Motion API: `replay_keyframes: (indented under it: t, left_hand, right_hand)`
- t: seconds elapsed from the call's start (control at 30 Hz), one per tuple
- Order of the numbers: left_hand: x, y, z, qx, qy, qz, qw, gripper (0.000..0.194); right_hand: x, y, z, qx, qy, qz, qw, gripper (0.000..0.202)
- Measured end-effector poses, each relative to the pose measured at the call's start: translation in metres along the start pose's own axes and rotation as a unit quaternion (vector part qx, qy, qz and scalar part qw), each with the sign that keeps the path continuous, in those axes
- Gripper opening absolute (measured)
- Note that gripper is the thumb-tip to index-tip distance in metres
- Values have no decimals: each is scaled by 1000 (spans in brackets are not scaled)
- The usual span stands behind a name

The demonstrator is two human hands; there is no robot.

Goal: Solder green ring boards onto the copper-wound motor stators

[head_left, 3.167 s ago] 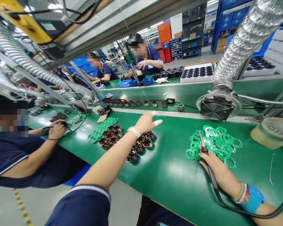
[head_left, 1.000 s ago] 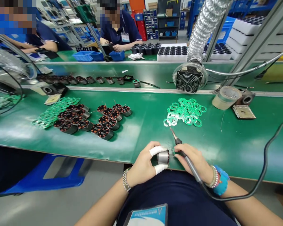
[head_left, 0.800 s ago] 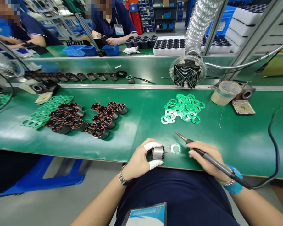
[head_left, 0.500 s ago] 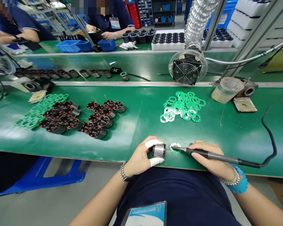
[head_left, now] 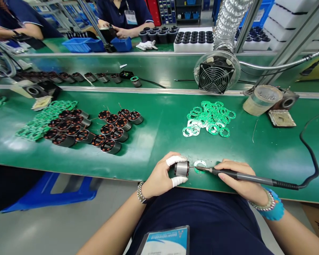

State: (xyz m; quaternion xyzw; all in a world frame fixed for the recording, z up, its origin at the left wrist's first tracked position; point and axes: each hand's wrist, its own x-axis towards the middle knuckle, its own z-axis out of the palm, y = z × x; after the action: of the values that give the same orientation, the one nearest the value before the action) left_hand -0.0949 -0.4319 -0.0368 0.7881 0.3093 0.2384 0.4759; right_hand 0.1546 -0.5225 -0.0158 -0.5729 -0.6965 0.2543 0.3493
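At the near edge of the green bench [head_left: 154, 141], the left hand [head_left: 159, 177] pinches a small motor [head_left: 182, 169] on its side to steady it, while the right hand [head_left: 241, 180] grips a soldering iron [head_left: 244, 176] like a pen, its tip laid on the green ring [head_left: 200, 165] just beside the motor.

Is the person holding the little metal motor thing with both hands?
No, only the left hand grips the motor; the right hand holds a soldering iron with its tip at a green ring.
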Motion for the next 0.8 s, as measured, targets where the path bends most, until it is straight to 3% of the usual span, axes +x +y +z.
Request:
replay_keyframes:
  t: [0.43,0.8]
  left_hand:
    - [0,0,1,11,3,-5,1000,44]
    - [0,-1,1,6,2,3,1000,44]
  right_hand:
    - [0,0,0,13,-13,3,1000,13]
    - [1,-2,-3,38,39,14,998,10]
